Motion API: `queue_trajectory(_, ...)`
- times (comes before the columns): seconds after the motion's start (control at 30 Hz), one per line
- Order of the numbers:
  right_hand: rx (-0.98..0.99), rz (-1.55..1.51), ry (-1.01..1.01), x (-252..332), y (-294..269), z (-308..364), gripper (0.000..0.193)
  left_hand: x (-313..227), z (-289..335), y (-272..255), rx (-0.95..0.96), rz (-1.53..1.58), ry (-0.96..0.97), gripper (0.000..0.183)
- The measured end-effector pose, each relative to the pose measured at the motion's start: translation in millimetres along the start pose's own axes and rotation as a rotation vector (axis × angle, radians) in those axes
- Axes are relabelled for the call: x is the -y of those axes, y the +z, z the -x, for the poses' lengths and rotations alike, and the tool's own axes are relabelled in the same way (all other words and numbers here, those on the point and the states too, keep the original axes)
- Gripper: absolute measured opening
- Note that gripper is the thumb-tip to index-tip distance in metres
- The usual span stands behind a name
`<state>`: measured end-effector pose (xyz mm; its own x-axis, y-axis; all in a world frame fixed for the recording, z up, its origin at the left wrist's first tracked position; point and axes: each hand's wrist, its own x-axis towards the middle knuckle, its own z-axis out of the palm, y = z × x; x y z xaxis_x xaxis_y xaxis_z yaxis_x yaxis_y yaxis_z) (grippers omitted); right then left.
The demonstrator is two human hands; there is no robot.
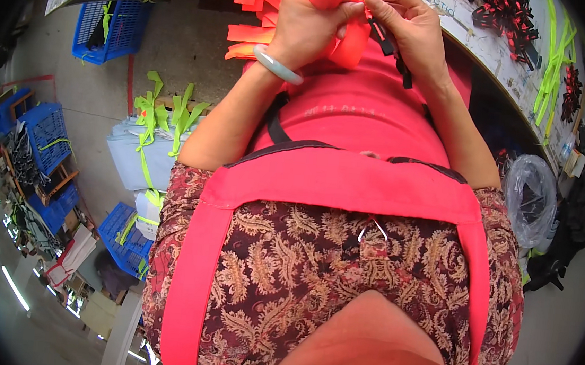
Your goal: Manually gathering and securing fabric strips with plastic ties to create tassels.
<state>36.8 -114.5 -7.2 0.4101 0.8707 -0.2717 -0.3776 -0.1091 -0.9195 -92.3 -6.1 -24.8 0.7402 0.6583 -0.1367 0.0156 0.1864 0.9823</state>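
Note:
At the table's near edge, my left hand point(309, 27) is closed round a bright orange fabric strip point(351, 45), part of which rises above the fist and part hangs below. A pale bangle point(278, 65) circles that wrist. Close beside it, my right hand point(413, 33) pinches with thumb and forefinger where the orange cloth meets a narrow black strap point(404, 73). This strap dangles under the right palm. Exactly how the two pieces join is hidden by my fingers. More orange strips point(250, 34) lie in a layered pile left of my left hand.
On the table point(475, 42), black-and-red straps point(505, 24) lie in a heap at the right, beside yellow-green strips point(556, 66). Blue crates point(111, 24) and a tied grey-blue fabric bundle point(131, 154) stand at my left. A clear plastic roll point(529, 200) is at the right.

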Motion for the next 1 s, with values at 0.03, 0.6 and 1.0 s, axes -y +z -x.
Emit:
queue_trajectory(0.03,0.008,0.004,-0.036,-1,1,1,0.011,0,0,0,0.0,0.031,-0.017,0.012)
queue_trajectory(0.6,-0.181,0.241,-0.178,-5,-6,3,0.026,-15,-8,-5,0.158,0.29,-0.149,0.008)
queue_trajectory(1.0,0.044,0.284,-0.065,28,3,20,0.015,-35,-11,-25,0.266,0.348,-0.287,0.012)
